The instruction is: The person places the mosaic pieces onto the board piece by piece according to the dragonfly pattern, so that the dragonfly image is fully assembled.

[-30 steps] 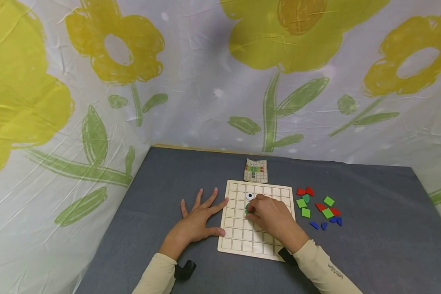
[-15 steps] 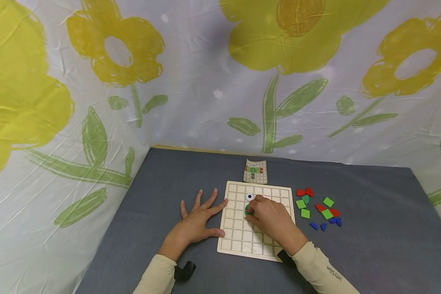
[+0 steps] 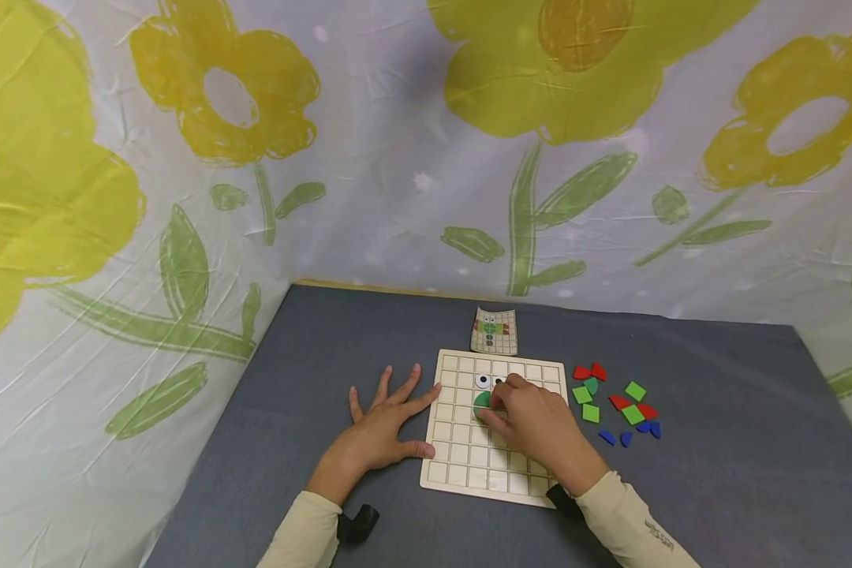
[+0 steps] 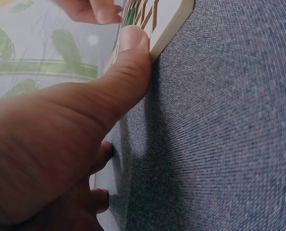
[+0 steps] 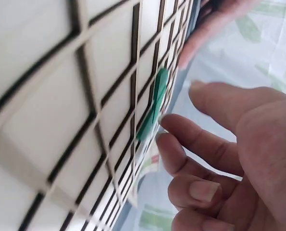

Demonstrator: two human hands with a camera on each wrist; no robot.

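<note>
Wooden grid board (image 3: 461,454) lies flat on the dark grey table (image 3: 724,450) I'm viewing. Leftmost, the left hand (image 3: 379,430) is splayed, grasping nothing, thumb and index touching the board's left edge. Rightward, I see green pieces (image 3: 481,401) on the board beneath two eye discs (image 3: 483,381). Beside them, the right hand (image 3: 536,418) is released, thumb apart from fingers; contact I cannot tell. Farthest right lie loose red, green and blue pieces (image 3: 591,412).

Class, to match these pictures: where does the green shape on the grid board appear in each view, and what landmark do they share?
Head: green shape, lower half, right of centre.
Left wrist: at the top, slightly left of centre.
Right wrist: near the middle.
Shared landmark: grid board.
</note>
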